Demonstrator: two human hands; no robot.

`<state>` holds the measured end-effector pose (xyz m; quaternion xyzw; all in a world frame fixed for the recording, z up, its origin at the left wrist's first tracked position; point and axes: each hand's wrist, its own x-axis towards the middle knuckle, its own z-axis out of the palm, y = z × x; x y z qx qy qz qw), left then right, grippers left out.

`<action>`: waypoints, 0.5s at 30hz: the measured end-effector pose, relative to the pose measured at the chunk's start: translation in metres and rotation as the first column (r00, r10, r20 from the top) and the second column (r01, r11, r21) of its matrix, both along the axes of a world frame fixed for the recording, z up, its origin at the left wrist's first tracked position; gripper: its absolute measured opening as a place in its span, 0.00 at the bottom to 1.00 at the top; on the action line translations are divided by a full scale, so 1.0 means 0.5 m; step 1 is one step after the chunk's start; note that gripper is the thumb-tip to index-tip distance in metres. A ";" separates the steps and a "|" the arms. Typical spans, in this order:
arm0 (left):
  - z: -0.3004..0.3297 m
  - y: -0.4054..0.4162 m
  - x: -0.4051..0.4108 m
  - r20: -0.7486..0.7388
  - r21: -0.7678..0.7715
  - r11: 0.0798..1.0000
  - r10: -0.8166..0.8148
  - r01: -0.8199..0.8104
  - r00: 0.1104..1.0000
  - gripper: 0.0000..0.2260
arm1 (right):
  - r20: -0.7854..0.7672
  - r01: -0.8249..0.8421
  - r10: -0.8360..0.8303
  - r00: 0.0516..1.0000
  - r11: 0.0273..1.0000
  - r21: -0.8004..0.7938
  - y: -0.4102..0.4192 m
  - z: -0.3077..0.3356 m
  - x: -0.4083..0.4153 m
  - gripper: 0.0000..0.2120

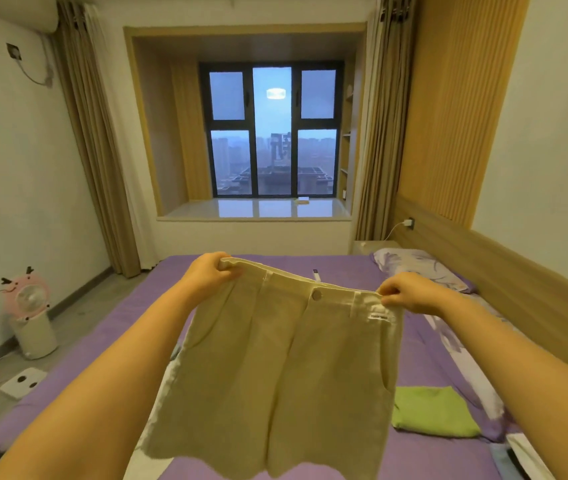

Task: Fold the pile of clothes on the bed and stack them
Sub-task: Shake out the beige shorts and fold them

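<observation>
Right now your left hand (208, 271) and right hand (410, 292) each pinch a waistband corner of the beige shorts (282, 368), holding them spread above the purple bed (338, 271), near a folded green garment (434, 410).

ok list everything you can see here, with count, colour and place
shorts: 1, beige, held up by the waistband over the bed
green cloth: 1, lime green, folded, on the bed to the right
bed: 1, purple sheet, filling the lower view
pillow: 1, lilac with a pattern, far right by the headboard
window: 1, dark frame, far wall
curtains: 2, tan, either side of the window bay
fan: 1, pink, on a white stand, floor at left
white box: 1, on the floor beside the bed at left
charger: 1, white, plugged in above the headboard
left hand: 1, grip on the left waistband corner
right hand: 1, grip on the right waistband corner
</observation>
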<state>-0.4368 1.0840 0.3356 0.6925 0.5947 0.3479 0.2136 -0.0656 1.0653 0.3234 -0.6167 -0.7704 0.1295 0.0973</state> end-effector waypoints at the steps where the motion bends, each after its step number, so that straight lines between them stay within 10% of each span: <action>1: 0.001 0.001 0.022 0.014 -0.008 1.000 -0.007 0.007 1.000 0.08 | -0.052 -0.001 0.000 0.999 1.000 -0.021 0.003 0.005 0.023 0.05; 15: -0.039 0.000 0.180 0.286 -0.128 0.992 0.025 0.012 0.958 0.08 | -0.650 0.158 -0.187 0.736 0.982 -0.103 0.072 -0.022 0.211 0.05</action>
